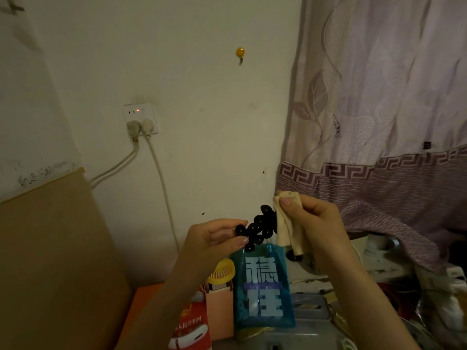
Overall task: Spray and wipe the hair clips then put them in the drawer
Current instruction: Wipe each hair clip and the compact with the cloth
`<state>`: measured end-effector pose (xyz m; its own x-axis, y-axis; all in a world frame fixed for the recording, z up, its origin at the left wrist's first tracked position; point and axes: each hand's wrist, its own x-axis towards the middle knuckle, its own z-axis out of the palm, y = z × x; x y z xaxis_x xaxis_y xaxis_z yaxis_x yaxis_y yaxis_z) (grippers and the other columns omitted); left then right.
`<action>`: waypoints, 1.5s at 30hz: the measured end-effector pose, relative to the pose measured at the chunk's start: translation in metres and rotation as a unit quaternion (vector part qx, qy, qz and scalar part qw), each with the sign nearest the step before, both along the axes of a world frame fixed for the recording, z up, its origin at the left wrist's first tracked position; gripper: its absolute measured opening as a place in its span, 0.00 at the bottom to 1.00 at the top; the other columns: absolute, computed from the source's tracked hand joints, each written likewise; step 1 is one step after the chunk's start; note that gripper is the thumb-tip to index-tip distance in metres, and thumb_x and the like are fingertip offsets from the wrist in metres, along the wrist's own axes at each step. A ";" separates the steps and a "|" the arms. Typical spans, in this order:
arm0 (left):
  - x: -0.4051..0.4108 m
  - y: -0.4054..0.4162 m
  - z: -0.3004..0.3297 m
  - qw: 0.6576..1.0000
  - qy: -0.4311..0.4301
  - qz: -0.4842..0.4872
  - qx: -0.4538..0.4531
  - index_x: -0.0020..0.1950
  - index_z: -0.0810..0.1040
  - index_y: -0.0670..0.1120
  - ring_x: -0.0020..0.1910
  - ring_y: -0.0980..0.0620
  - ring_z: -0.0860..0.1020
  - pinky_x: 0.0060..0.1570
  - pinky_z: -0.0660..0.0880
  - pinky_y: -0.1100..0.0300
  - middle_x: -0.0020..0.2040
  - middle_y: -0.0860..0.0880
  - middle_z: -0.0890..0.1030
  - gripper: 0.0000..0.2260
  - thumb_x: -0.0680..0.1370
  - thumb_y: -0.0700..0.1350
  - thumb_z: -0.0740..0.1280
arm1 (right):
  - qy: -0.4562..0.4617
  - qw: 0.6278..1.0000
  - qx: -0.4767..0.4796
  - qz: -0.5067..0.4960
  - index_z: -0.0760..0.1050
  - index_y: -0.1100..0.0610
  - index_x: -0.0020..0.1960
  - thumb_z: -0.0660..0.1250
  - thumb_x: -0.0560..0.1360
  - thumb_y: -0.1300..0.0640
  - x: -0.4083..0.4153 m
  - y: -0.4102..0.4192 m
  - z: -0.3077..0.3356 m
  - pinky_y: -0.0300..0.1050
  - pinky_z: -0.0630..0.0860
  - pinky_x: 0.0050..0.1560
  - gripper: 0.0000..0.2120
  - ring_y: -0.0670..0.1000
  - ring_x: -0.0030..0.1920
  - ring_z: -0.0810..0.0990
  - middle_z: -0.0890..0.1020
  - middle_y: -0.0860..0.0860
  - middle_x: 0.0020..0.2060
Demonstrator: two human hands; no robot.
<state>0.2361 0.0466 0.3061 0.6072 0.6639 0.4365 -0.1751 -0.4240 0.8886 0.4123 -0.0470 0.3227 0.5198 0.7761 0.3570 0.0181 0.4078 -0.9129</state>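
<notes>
A black hair clip point(257, 227) made of round linked lobes is held up in front of the wall. My left hand point(214, 238) pinches its left end between thumb and fingers. My right hand point(313, 223) grips a folded cream cloth point(285, 221) and presses it against the clip's right end. No spray bottle or drawer is visible.
Below the hands stand a blue bag with large pale characters point(264, 289), a yellow mini fan point(222, 271), a pink box point(219, 314) and a red-and-white item point(192, 329). A wall socket point(140, 118) with two cables is at left, a lilac curtain point(379, 109) at right, a brown board point(55, 261) at left.
</notes>
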 end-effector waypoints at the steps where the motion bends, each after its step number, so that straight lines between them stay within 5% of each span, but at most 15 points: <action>1: 0.001 0.000 -0.001 1.000 0.002 -0.003 -0.003 0.49 0.83 0.48 0.44 0.50 0.84 0.45 0.79 0.63 0.43 0.48 0.86 0.12 0.66 0.43 0.72 | -0.014 1.000 -0.007 0.006 0.85 0.53 0.45 0.71 0.67 0.52 -0.003 0.002 -0.001 0.42 0.80 0.41 0.09 0.50 0.40 0.83 0.86 0.53 0.40; 7: 0.002 0.001 -0.004 1.000 0.012 -0.015 -0.005 0.47 0.84 0.52 0.45 0.49 0.84 0.47 0.80 0.60 0.43 0.46 0.86 0.11 0.65 0.44 0.72 | -0.059 0.997 -0.030 -0.028 0.85 0.50 0.44 0.71 0.72 0.59 -0.005 0.011 -0.016 0.52 0.80 0.50 0.06 0.50 0.45 0.84 0.86 0.50 0.43; 11: 0.000 0.001 -0.005 1.000 0.017 -0.014 -0.002 0.43 0.85 0.60 0.45 0.51 0.84 0.46 0.79 0.62 0.43 0.49 0.86 0.11 0.65 0.46 0.72 | -0.062 0.997 -0.027 -0.039 0.85 0.45 0.39 0.70 0.73 0.59 -0.003 0.010 -0.022 0.48 0.81 0.48 0.10 0.50 0.44 0.84 0.86 0.49 0.41; 16: -0.001 0.002 -0.010 1.000 0.022 0.009 -0.005 0.47 0.83 0.52 0.43 0.53 0.84 0.44 0.79 0.65 0.41 0.49 0.86 0.11 0.68 0.39 0.72 | -0.037 0.995 -0.063 -0.063 0.84 0.47 0.41 0.71 0.73 0.58 0.005 0.009 -0.026 0.38 0.78 0.40 0.07 0.46 0.40 0.84 0.86 0.48 0.38; 21: -0.003 0.002 -0.011 0.999 0.023 0.021 -0.009 0.52 0.82 0.49 0.45 0.51 0.84 0.45 0.80 0.63 0.43 0.49 0.86 0.12 0.69 0.40 0.71 | 0.049 0.992 -0.076 -0.085 0.84 0.55 0.46 0.70 0.73 0.56 0.012 0.002 -0.024 0.54 0.78 0.48 0.05 0.55 0.42 0.81 0.84 0.52 0.36; 29: 0.001 0.002 -0.013 0.999 0.006 0.025 -0.038 0.51 0.82 0.48 0.44 0.50 0.84 0.43 0.80 0.63 0.44 0.47 0.86 0.13 0.73 0.32 0.68 | 0.011 0.999 -0.049 -0.011 0.85 0.47 0.41 0.71 0.66 0.51 -0.007 -0.001 -0.021 0.40 0.78 0.39 0.06 0.46 0.40 0.84 0.86 0.47 0.41; 34: 0.001 -0.001 -0.013 0.999 0.006 0.032 -0.004 0.52 0.82 0.46 0.42 0.52 0.84 0.41 0.78 0.66 0.42 0.49 0.86 0.12 0.73 0.32 0.68 | 0.013 0.999 -0.029 -0.041 0.84 0.51 0.45 0.71 0.71 0.62 -0.017 0.006 -0.034 0.37 0.79 0.45 0.07 0.45 0.49 0.83 0.85 0.51 0.51; 40: 0.000 -0.003 -0.018 1.000 0.004 0.014 -0.006 0.51 0.82 0.46 0.43 0.52 0.84 0.42 0.79 0.65 0.42 0.49 0.86 0.12 0.74 0.31 0.68 | -0.005 0.997 -0.019 -0.071 0.83 0.51 0.46 0.70 0.73 0.62 -0.019 0.003 -0.040 0.43 0.80 0.50 0.08 0.49 0.50 0.83 0.85 0.53 0.49; 45: -0.001 -0.005 -0.020 1.000 0.003 0.015 -0.017 0.51 0.81 0.48 0.44 0.52 0.84 0.43 0.79 0.65 0.43 0.50 0.86 0.13 0.74 0.32 0.67 | 0.037 0.993 -0.013 -0.110 0.83 0.50 0.42 0.70 0.73 0.60 -0.016 -0.003 -0.040 0.35 0.78 0.36 0.06 0.42 0.37 0.82 0.86 0.48 0.36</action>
<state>0.2352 0.0420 0.2859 0.5896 0.6958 0.4102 -0.1578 -0.3989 0.9033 0.3965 -0.0496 0.2830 0.7017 0.6497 0.2926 0.0371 0.3767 -0.9256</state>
